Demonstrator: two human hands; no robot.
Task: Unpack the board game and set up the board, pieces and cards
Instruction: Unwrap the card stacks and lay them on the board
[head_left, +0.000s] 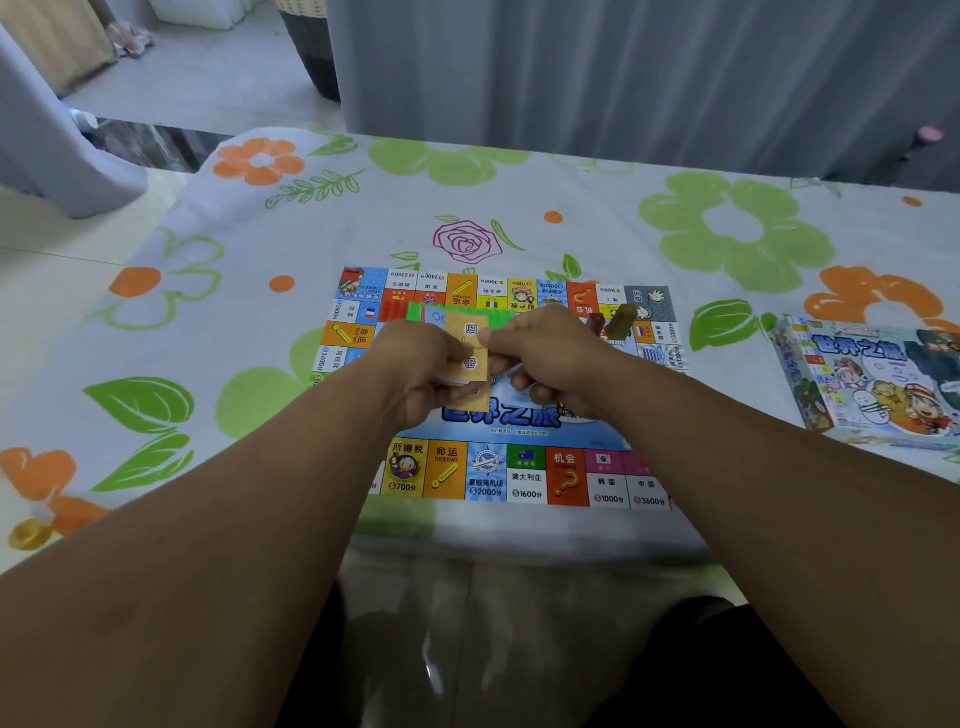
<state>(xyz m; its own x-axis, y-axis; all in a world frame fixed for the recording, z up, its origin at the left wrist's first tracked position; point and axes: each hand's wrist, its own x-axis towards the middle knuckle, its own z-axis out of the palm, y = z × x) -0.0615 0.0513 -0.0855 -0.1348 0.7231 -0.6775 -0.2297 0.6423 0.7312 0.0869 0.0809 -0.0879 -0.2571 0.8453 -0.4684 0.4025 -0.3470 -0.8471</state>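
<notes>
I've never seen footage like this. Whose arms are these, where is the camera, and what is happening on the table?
No machine here: a person wears one wide-angle camera on the head, looking forward and down, so the two bare arms are the wearer's own. The left hand and right hand meet over a colourful game board lying flat on a flowered tablecloth. Between them they hold a few tan cards, pinched from both sides. Beyond the hands, two small upright playing pieces stand on the board near its far right corner; something green lies there too, mostly hidden. The game box sits on the cloth to the right, apart from the board.
</notes>
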